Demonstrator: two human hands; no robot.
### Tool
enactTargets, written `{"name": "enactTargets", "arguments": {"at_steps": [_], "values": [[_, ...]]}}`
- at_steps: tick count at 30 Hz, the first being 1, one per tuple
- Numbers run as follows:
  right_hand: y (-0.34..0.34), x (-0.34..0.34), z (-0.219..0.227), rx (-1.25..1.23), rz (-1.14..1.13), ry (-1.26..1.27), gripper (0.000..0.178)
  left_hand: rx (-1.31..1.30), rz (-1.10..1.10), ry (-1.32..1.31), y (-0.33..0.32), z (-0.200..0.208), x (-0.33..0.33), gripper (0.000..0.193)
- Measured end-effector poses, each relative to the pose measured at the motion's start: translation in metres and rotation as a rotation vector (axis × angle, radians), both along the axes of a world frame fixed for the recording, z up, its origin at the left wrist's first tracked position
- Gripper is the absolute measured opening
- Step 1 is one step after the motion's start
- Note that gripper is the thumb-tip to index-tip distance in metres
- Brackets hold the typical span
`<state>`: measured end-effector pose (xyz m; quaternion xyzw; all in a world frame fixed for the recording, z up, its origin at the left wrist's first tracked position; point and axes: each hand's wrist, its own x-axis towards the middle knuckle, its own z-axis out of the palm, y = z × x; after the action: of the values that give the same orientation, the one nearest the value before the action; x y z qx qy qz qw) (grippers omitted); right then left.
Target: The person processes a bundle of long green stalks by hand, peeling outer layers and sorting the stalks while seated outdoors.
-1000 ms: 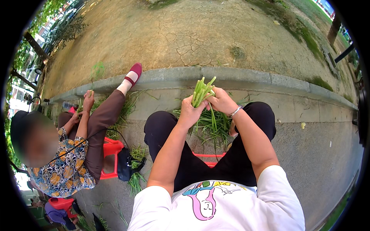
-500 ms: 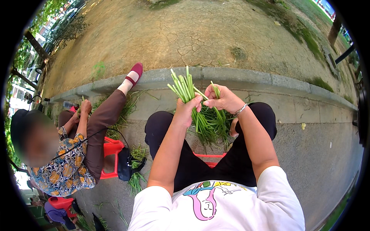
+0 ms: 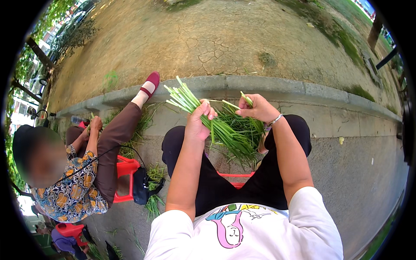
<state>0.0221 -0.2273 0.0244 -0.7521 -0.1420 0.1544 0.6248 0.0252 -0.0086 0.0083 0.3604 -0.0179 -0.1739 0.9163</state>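
My left hand (image 3: pixel 198 123) is closed round a bunch of garlic chives (image 3: pixel 183 98). Their pale cut ends point up and to the left, while the long green leaves trail down to the right between my knees. To the right, my right hand (image 3: pixel 257 109) pinches a few chive stalks (image 3: pixel 247 99) between thumb and fingers. One thin stalk spans part of the gap between the hands. Below them lies a loose heap of chives (image 3: pixel 236 113), partly hidden by the bunch and my right hand.
Part of a red stool (image 3: pixel 236 175) shows beneath me. At left a seated person (image 3: pixel 76 184) handles greens beside another red stool (image 3: pixel 125 177) and a dark bag (image 3: pixel 141 186). Loose greens (image 3: pixel 154 203) litter the pavement. A stone curb (image 3: pixel 286 86) crosses ahead, bordering cracked soil.
My left hand has shifted left and down, tipping the bunch further left. The right hand has moved slightly right, so the hands are farther apart.
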Motion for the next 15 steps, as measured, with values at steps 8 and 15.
{"name": "enactTargets", "arguments": {"at_steps": [8, 15], "values": [[-0.012, 0.002, 0.011, -0.149, -0.176, 0.056, 0.014, -0.108, 0.297, 0.212, 0.017, -0.010, 0.013, 0.019], [-0.017, 0.004, 0.013, -0.044, -0.213, 0.041, 0.009, -0.004, 0.428, 0.268, 0.011, -0.014, 0.013, 0.018]]}}
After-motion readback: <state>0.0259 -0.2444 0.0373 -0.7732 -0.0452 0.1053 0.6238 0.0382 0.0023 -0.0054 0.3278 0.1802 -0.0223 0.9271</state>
